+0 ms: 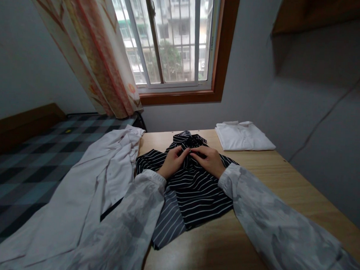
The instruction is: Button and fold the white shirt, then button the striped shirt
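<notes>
A black shirt with white stripes [201, 200] lies spread on the wooden table in front of me, its collar toward the window. One lower corner is turned over and shows a greyer inner side. Just below the collar, my left hand [175, 160] pinches the shirt's front with thumb and fingers. Close beside it, my right hand [208, 159] pinches the same part, the fingertips of both hands nearly meeting. Whatever small part sits between the fingertips is hidden.
A folded white shirt [243, 137] rests at the table's [287, 184] far right corner. Loose white garments [77, 194] lie along the left edge, beside a bed with a checked cover [28, 161]. Behind are a window [177, 44] and a patterned curtain [97, 49].
</notes>
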The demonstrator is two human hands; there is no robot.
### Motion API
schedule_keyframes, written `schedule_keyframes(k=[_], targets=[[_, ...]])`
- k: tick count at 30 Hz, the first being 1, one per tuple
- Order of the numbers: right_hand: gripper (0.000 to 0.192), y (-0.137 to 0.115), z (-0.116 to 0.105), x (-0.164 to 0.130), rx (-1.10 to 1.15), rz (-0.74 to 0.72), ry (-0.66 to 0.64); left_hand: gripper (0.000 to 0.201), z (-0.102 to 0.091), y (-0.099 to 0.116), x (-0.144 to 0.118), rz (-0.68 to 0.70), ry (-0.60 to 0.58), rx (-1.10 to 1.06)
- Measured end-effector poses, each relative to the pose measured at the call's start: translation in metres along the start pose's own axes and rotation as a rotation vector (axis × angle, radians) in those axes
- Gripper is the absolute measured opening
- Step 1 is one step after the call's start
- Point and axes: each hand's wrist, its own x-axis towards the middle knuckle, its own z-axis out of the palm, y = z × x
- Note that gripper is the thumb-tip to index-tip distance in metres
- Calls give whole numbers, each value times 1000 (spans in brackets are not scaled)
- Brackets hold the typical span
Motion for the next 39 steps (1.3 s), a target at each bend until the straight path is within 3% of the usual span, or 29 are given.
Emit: schedule_keyframes(k=[8, 22, 31, 39], targets=[[14, 3, 3, 0, -6, 24, 2, 38, 2, -3, 1, 56, -60, 50], [14, 2, 1, 0, 8, -5, -13, 51, -1, -9, 3, -158, -158, -181], [14, 6, 2, 3, 60, 19, 6, 49, 0, -10, 3, -123, -72, -140], [13, 1, -1, 4, 72, 33, -6, 51, -2, -11, 2, -121, -127, -122]])
